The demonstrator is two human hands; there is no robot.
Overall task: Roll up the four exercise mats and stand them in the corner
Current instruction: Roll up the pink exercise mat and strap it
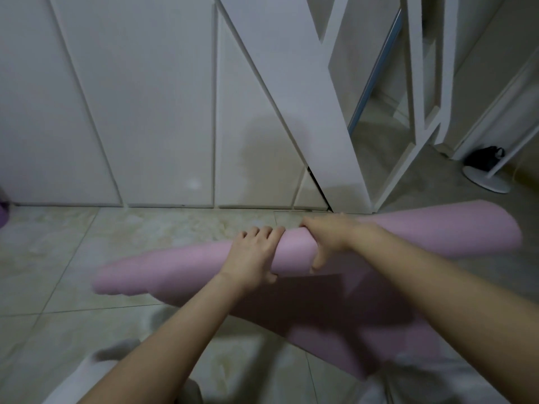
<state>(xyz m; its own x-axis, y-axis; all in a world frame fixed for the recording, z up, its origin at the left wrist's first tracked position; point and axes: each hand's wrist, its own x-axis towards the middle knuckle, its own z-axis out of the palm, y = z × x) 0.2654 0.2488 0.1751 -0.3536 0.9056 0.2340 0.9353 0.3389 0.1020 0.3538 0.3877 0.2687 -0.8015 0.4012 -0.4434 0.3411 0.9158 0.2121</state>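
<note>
Far-left edge: a purple object [2, 207] is showing only in part at the foot of the wall; what it is cannot be told.
Floor: pale marbled tiles [87, 258] are running under the whole scene.
Wall: white panels [131, 112] with slanted seams are standing behind the mat.
Mat roll: a pink exercise mat [294, 249], partly rolled, is lying slantwise across the view. Its left end is nearer the person and blurred, and its right end is farther off, near the wall's foot. Whether the roll is resting on the tiles or hanging clear of them cannot be told.
Left hand: the left hand [252, 255] is gripping the roll just left of its middle, fingers curling over the top and thumb pressing on the near side.
Between the hands: a short bare stretch of the roll is showing, with the two hands near each other but apart.
Right hand: the right hand [329, 237] is gripping the roll just right of that stretch, fingers curling over the far side and thumb pointing down the near face.
Loose sheet: the unrolled sheet [335, 322] of the same mat is trailing from under the roll toward the person, passing beneath the right forearm.
Slanted board: a broad white board [306, 97] is rising behind the right hand.
Far right: a black object [485, 158] is sitting just beside a white round base [487, 179] on the floor.
</note>
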